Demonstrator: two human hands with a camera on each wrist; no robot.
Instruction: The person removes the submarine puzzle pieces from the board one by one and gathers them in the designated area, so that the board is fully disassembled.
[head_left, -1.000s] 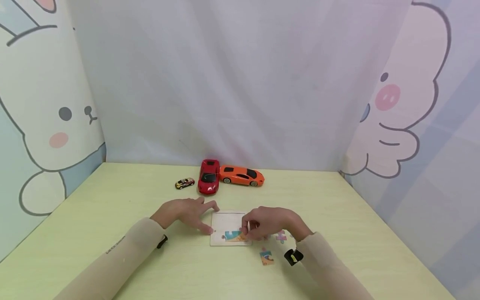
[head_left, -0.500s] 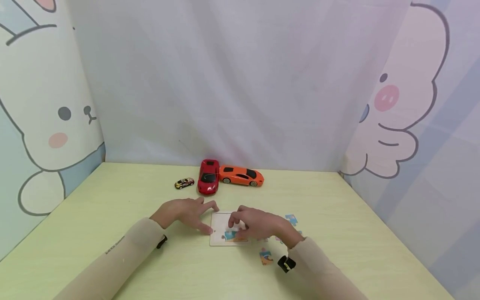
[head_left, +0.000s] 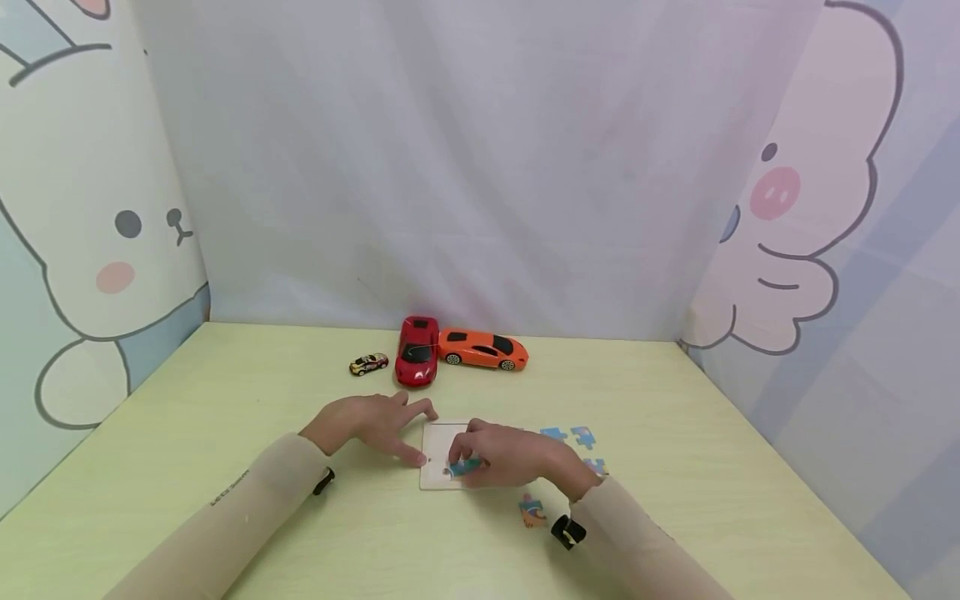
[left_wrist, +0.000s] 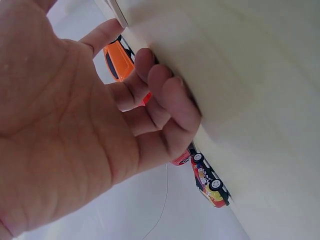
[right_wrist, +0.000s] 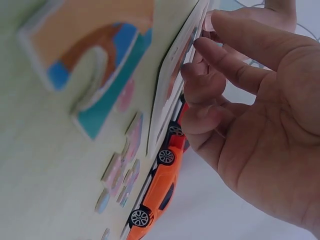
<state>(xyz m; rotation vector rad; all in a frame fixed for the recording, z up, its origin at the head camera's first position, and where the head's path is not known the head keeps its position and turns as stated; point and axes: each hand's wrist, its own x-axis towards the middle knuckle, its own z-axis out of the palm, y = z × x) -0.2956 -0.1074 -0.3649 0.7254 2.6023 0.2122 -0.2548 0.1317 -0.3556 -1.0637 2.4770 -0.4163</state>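
Note:
A pale square puzzle board point(head_left: 438, 435) lies on the yellow-green table point(head_left: 225, 400). My left hand point(head_left: 390, 427) rests flat at the board's left edge, thumb against its side; the left wrist view shows its fingers point(left_wrist: 165, 100) loosely bent on the tabletop. My right hand point(head_left: 495, 457) reaches over the board, fingertips pressing a teal and orange puzzle piece point(head_left: 461, 467) onto it. In the right wrist view the fingertips point(right_wrist: 210, 35) touch the board's edge point(right_wrist: 172, 80). The piece under them is hidden there.
Loose puzzle pieces lie right of the board: one near my right wrist point(head_left: 532, 510) point(right_wrist: 90, 65) and blue ones point(head_left: 581, 435) further back. A red car point(head_left: 417, 350), an orange car point(head_left: 483, 350) point(right_wrist: 157, 195) and a small yellow car point(head_left: 369, 364) point(left_wrist: 212, 182) stand at the back.
My right hand has moved left across the board, taking the teal piece with it and uncovering the blue pieces on the right. The left hand has stayed still.

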